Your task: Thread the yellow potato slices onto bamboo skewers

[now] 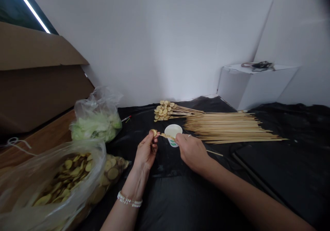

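My left hand (pixel 146 151) pinches a round yellow potato slice (pixel 154 132) at its fingertips. My right hand (pixel 191 151) grips a thin bamboo skewer (pixel 213 153) that has a slice or two threaded near its tip, which points left at the slice in my left hand. Both hands hover over the black table cover (pixel 180 189), just in front of a small white paper cup (pixel 173 133). A clear plastic bag of potato slices (pixel 64 176) lies open at my left.
A heap of bare bamboo skewers (pixel 232 127) lies behind my right hand, beside finished skewers loaded with slices (pixel 165 110). A bag of green leaves (pixel 96 122) and a cardboard box (pixel 38 76) stand at the left. A white box (pixel 255 83) sits by the wall.
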Action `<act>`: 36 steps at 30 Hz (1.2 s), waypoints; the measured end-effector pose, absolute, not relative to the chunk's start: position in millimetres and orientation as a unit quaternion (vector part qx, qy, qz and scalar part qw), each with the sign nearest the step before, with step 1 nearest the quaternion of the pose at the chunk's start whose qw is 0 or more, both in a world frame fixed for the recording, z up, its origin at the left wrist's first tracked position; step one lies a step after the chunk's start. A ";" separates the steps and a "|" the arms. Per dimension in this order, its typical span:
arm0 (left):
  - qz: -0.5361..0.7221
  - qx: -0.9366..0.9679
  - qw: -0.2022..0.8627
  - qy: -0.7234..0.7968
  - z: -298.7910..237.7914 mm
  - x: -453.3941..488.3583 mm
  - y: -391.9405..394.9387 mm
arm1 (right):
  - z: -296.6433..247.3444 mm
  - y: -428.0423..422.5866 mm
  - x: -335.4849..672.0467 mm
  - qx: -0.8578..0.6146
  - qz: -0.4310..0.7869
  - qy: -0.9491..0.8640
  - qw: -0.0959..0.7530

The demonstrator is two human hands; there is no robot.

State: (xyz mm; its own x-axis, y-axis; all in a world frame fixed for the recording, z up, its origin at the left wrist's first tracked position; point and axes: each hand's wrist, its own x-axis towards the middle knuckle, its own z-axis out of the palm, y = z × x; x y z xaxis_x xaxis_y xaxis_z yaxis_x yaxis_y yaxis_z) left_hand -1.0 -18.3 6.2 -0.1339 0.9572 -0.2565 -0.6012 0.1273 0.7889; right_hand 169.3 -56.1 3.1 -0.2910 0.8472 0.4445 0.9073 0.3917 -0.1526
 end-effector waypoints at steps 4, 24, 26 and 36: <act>0.625 0.217 0.623 0.418 8.8 -0.8 -19.9 | 3.6 -57.0 168.3 -0.548 -0.021 -0.808 0.216; 0.640 0.185 0.625 0.408 13.5 -4.7 -19.3 | -3.6 -53.6 168.6 -0.523 -0.101 -0.795 0.289; 0.641 0.182 0.621 0.412 12.3 -5.1 -18.7 | -4.7 -54.0 168.3 -0.522 -0.106 -0.795 0.290; 0.632 0.212 0.606 0.433 7.0 -5.1 -17.9 | -5.1 -53.1 166.8 -0.533 -0.023 -0.803 0.266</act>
State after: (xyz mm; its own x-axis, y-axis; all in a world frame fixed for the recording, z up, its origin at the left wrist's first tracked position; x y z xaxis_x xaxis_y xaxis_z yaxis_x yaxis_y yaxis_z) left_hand -5.1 -17.9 7.0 -0.1746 0.9503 -0.2576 -0.5828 0.1112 0.8050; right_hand 166.8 -53.1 -5.1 -0.2903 0.8441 0.4509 0.8685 0.4302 -0.2463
